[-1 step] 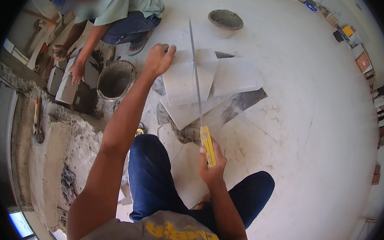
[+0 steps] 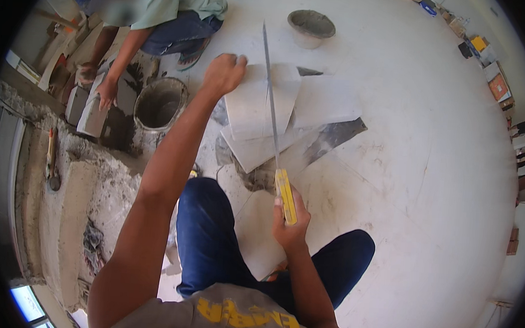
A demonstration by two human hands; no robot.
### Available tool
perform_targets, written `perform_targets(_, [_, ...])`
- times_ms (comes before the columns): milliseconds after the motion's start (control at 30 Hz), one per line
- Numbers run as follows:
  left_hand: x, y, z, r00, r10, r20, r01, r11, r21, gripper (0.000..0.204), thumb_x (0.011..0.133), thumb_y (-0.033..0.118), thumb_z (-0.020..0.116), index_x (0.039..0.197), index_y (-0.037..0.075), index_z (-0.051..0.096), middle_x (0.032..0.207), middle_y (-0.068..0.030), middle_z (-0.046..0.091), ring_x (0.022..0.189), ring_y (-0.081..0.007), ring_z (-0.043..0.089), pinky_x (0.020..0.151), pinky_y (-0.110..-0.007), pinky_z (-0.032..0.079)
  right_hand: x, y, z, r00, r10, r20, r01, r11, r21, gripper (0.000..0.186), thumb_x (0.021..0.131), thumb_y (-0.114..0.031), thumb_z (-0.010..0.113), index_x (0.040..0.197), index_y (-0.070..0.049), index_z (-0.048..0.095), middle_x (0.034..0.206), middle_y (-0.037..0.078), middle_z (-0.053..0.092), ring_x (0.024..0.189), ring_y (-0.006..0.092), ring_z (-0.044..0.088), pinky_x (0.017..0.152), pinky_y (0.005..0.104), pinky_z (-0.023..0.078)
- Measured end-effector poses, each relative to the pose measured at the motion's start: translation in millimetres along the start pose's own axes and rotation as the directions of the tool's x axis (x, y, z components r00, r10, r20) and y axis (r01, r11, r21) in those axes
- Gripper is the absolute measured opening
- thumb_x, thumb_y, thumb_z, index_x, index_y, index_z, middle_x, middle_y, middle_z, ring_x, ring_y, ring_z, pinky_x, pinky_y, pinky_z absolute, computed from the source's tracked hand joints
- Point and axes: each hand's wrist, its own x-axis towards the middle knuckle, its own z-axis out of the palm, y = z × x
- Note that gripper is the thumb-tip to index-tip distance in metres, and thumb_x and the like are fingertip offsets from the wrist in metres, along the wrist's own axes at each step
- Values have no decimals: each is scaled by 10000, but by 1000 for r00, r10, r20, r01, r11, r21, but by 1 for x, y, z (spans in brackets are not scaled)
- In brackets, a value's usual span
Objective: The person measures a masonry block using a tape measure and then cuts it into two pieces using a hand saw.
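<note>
Floor (image 2: 420, 186) spreads frame-right past edges of blocks (image 2: 248, 106); our saw (image 2: 273, 119) points top-centre, long axis near-vertical; right hand (image 2: 293, 217) closed round handle (image 2: 284, 188); left hand (image 2: 224, 74) half-curled, hold unclear.

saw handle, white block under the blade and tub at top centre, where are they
Saw handle (image 2: 285, 192): head view, on its yellow side
White block (image 2: 252, 106): head view, on its upper face
Tub (image 2: 306, 41): head view, on its outer wall

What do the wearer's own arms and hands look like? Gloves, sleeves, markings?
Left hand and right hand: both bare, no gloves. Forearms uncovered; no watch, wristband or cable visible. Sleeve ends can't be made out. Top is grey-brown with yellow lettering across it.
</note>
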Motion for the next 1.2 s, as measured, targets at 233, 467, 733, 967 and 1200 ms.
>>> perform_targets(233, [-14, 40, 20, 993, -109, 51, 94, 966, 240, 568, 1057, 463, 459, 1233, 11, 754, 1286, -286, 728, 1258, -483, 662, 1100, -556, 501, -6, -32, -6, 991, 132, 8, -132, 990, 53, 360, 1038, -69, 644, 1365, 83, 644, 1213, 224, 752, 1084, 283, 757, 953, 370, 579])
perform_targets(467, [-11, 52, 13, 985, -165, 52, 154, 974, 167, 611, 1072, 460, 432, 1238, -33, 753, 1307, -318, 711, 1250, -490, 669, 1117, -562, 499, -18, -37, -32, 996, 66, -58, -68, 997, -28, 344, 1012, -60, 696, 1334, 52, 652, 1135, 254, 764, 1020, 372, 790, 865, 390, 604])
perform_targets(733, [-32, 52, 11, 990, -131, 48, 122, 981, 153, 551, 1073, 403, 456, 1170, -41, 768, 1203, -328, 742, 1178, -498, 701, 1081, -541, 526, 25, -51, 4, 985, 172, 3, -172, 985, 8, 295, 1028, -83, 683, 1290, 51, 664, 1095, 253, 750, 981, 404, 761, 874, 424, 588])
perform_targets(967, [-43, 57, 20, 999, -53, 4, 52, 987, 153, 549, 1073, 426, 475, 1079, -22, 793, 1127, -346, 740, 1119, -509, 708, 1037, -555, 544, 11, -48, -19, 999, 37, -28, -37, 999, -18, 324, 1026, -116, 688, 1317, 18, 644, 1069, 289, 731, 972, 502, 732, 802, 486, 596])
perform_targets(1200, [-60, 59, 21, 994, -94, -50, 101, 984, 145, 538, 1073, 428, 473, 1081, -2, 796, 1087, -319, 758, 1091, -503, 720, 1032, -561, 542, 33, -53, 4, 996, 84, -21, -85, 995, -54, 323, 1020, -127, 694, 1304, 14, 638, 1068, 287, 737, 979, 487, 737, 823, 493, 593])
